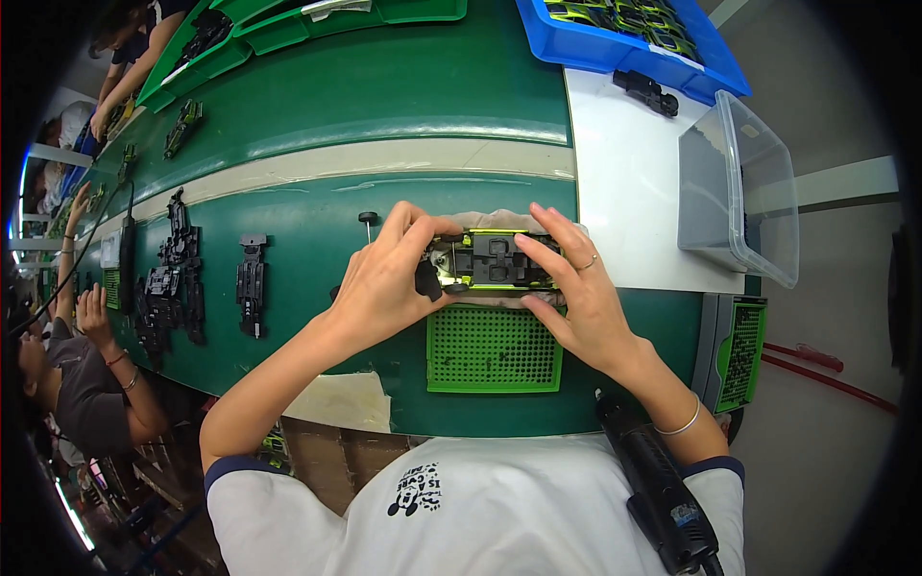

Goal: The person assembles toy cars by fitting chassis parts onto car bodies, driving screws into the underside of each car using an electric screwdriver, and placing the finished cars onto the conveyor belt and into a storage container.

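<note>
A toy car body (497, 259), black inside with yellow-green edges, lies open side up on a light cloth (495, 220) in front of me. My left hand (389, 264) is closed around its left end, thumb and fingers on either side, next to a small black part (427, 279). My right hand (588, 302) grips the right end, index finger across the top and thumb at the near edge. Left of my left hand stands a wheel on a thin axle (368, 223). Just below the car is a green perforated tray (495, 370) with a few small dark bits.
Black chassis parts (252, 286) lie to the left, several piled together (173, 278). A black electric screwdriver (658, 485) hangs near my right forearm. Ahead are green bins (355, 13) and a blue bin (629, 58); a clear box (706, 202) stands right. Co-workers sit at left.
</note>
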The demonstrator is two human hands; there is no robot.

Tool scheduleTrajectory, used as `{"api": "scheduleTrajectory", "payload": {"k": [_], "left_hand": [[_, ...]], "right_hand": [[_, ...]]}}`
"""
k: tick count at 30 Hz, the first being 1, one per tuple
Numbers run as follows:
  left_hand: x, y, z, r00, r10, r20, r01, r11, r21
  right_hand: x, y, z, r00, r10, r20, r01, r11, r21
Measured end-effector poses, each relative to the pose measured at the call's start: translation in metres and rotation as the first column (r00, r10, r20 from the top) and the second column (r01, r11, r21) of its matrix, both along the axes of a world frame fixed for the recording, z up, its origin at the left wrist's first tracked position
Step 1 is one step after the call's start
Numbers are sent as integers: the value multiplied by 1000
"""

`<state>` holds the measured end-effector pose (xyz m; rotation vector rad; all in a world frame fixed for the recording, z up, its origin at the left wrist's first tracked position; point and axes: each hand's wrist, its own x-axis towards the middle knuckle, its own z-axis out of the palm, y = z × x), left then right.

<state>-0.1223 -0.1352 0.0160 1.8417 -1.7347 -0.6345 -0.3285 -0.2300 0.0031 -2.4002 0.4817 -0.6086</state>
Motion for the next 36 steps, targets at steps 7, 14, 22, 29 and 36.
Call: {"api": "scheduleTrajectory", "payload": {"k": [7, 14, 22, 29, 36], "left_hand": [[4, -6, 8, 995, 11, -104, -3, 997, 79], [-3, -24, 45, 516, 288, -807, -221, 955, 200], [39, -36, 61, 990, 84, -117, -108, 970, -218], [70, 11, -8, 981, 101, 163, -124, 982, 141], [0, -12, 32, 999, 4, -33, -9, 989, -144]], "right_hand": [[-3, 0, 5, 1000, -20, 2, 20, 1000, -8], [0, 9, 31, 976, -49, 210, -19, 951, 309], [-14, -7, 32, 972, -210, 109, 179, 954, 241], [-1, -7, 25, 994, -107, -16, 108, 989, 98], [-13, -16, 3, 997, -68, -25, 72, 964, 257]]}}
